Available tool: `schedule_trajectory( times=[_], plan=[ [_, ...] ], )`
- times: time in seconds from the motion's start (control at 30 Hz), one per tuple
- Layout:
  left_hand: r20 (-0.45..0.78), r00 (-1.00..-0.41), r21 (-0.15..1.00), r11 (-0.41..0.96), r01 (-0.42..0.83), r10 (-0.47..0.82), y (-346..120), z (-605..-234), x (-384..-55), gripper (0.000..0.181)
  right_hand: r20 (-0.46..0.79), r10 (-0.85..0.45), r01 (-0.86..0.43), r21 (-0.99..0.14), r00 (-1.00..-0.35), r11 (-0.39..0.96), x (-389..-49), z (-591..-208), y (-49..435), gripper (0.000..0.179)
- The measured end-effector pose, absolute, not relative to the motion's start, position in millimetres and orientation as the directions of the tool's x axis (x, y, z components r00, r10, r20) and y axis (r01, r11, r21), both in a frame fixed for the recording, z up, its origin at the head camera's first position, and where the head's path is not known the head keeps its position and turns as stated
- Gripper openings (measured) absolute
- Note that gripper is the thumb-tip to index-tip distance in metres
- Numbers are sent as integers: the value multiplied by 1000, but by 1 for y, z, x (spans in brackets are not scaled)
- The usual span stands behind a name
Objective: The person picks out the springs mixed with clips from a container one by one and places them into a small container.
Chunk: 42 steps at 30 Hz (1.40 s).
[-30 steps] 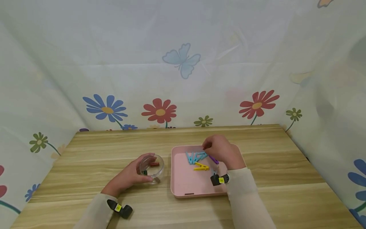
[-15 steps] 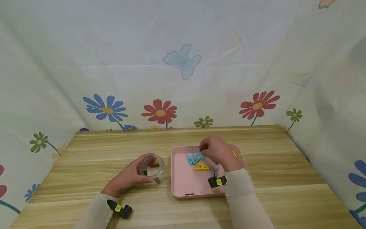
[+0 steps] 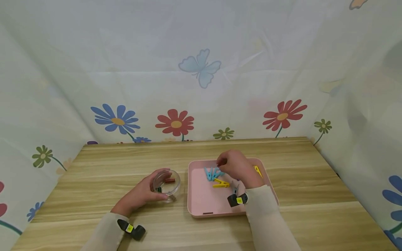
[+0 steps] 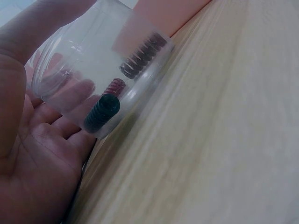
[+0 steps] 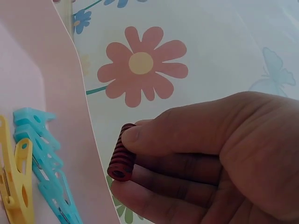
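A clear round jar (image 3: 176, 188) stands on the table, held by my left hand (image 3: 142, 191) with fingers and thumb curved around its side. Inside it, the left wrist view shows a green spring (image 4: 103, 112), a red spring (image 4: 114, 87) and a dark spring (image 4: 142, 56). Over the back of the pink tray (image 3: 201, 204), my right hand (image 3: 240, 168) pinches another red spring (image 5: 122, 154) between thumb and fingers. Below that hand lie light-blue clothespins (image 3: 215, 173). One more dark spring (image 3: 208, 213) lies by the tray's front edge.
A yellow clothespin (image 3: 221, 183) sits mid-tray, another yellow clothespin (image 3: 258, 170) near its right side, and a grey clothespin (image 3: 235, 189) by my right wrist. The wooden table (image 3: 125, 157) ends at a flower-printed cloth (image 3: 141, 69) on three sides.
My right hand has shifted slightly left with the red spring, uncovering the yellow clothespin at the tray's right and mostly hiding a purple one. The left hand and jar have stayed put.
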<state>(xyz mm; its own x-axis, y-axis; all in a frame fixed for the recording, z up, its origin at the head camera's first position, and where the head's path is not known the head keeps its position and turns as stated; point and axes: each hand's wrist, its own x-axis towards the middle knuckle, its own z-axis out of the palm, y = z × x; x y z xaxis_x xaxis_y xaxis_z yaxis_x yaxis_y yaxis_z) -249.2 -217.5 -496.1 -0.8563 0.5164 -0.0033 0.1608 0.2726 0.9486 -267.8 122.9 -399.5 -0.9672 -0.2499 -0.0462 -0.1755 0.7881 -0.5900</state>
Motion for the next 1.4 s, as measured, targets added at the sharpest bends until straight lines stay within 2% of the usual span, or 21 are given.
schedule_trajectory(
  times=[0.73, 1.4],
  plan=[
    [-3, -852, 957, 249, 150, 523, -218, -496, -248, 80, -32, -316, -241, -578, -948, 780, -263, -398, 113, 14],
    [-17, -861, 948, 281, 147, 508, -217, -495, -248, 80, -62, -345, -246, -585, -937, 773, -258, -397, 103, 16]
  ],
)
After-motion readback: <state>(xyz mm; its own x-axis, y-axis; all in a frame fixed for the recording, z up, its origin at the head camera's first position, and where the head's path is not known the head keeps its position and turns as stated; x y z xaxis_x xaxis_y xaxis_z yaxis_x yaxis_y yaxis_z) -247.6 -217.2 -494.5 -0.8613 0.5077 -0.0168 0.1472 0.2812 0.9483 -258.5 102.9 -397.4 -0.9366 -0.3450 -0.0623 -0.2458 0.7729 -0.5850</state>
